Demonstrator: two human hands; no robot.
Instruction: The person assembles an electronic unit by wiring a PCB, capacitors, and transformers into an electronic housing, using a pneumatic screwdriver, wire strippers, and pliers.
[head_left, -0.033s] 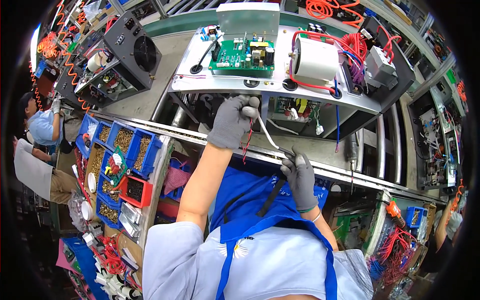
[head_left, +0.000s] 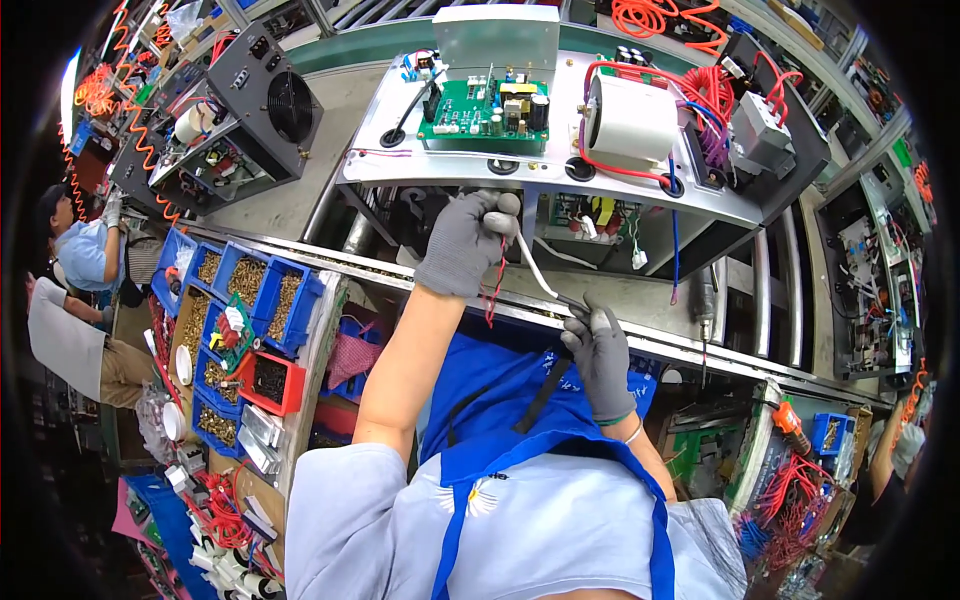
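My left hand (head_left: 468,240), in a grey glove, is closed around one end of a white cable (head_left: 531,262) at the front of an open metal chassis (head_left: 460,175). A twisted red and black wire (head_left: 496,290) hangs down beside that hand's fingers. The cable slants down to my right hand (head_left: 602,355), also gloved, whose thumb and fingers pinch its dark lower end. On top of the chassis sit a green circuit board (head_left: 475,120) and a white cylinder (head_left: 632,120) with red wires. A blue wire (head_left: 675,250) dangles from the chassis front.
To the left, blue bins (head_left: 290,305) hold brass-coloured fasteners, beside a red bin (head_left: 270,382). A second unit with a black fan (head_left: 290,105) stands farther left. A power screwdriver (head_left: 706,305) hangs at right. Co-workers (head_left: 90,250) are at the far left.
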